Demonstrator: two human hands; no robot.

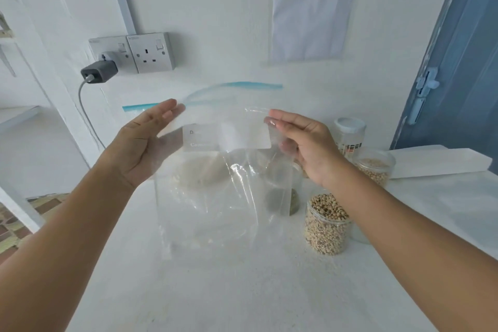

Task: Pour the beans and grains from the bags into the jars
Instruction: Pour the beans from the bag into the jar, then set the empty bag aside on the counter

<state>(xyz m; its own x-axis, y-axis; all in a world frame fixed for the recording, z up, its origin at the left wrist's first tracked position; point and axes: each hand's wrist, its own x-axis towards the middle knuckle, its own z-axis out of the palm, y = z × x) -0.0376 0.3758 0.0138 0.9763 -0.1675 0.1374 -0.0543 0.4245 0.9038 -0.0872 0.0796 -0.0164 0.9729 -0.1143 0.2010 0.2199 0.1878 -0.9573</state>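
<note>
At mid-frame we hold up a large clear plastic zip bag with a blue seal strip [215, 170], seemingly empty. Our left hand [142, 140] lies flat against its left edge, fingers straight; our right hand [304, 143] pinches the right edge. At right on the white tabletop [242, 291], a clear jar of speckled beans [326, 224] stands uncapped. The limp bag could swing into it and tip it.

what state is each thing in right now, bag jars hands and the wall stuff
clear zip bag: held up, looks empty, top open
left hand: fingers straight, against bag
right hand: pinching bag edge
front jar: full of beans, no lid
back jar: holds grain
charger: plugged in
</note>
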